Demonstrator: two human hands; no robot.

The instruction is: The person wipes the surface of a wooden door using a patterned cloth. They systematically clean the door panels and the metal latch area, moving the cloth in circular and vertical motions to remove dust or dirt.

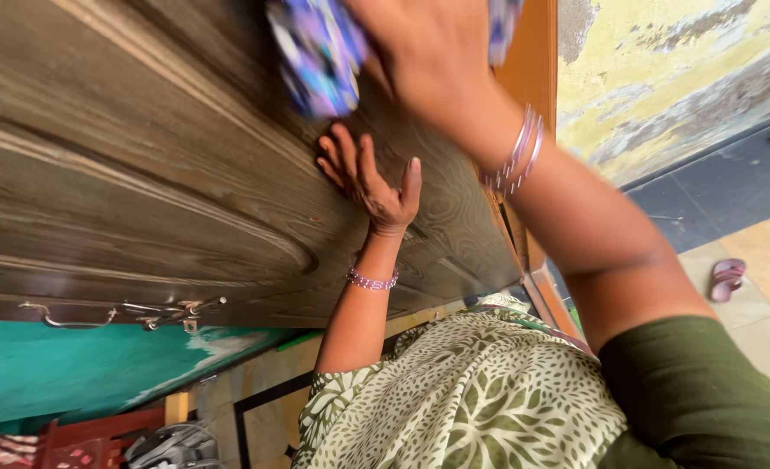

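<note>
A dark brown panelled wooden door (159,174) fills the upper left of the tilted head view. My left hand (369,178) lies flat against its surface, fingers spread, with a beaded bracelet on the wrist. My right hand (433,56) is raised higher on the door and presses a blue, purple and white patterned cloth (320,52) against the wood. Thin bangles circle the right wrist. The hand and cloth are blurred.
A metal handle and latch (155,314) sit on the door's edge at lower left. A teal wall (72,373) lies beyond it. A peeling yellow wall (671,69), tiled floor with a sandal (728,278), and an orange door frame (533,52) are to the right.
</note>
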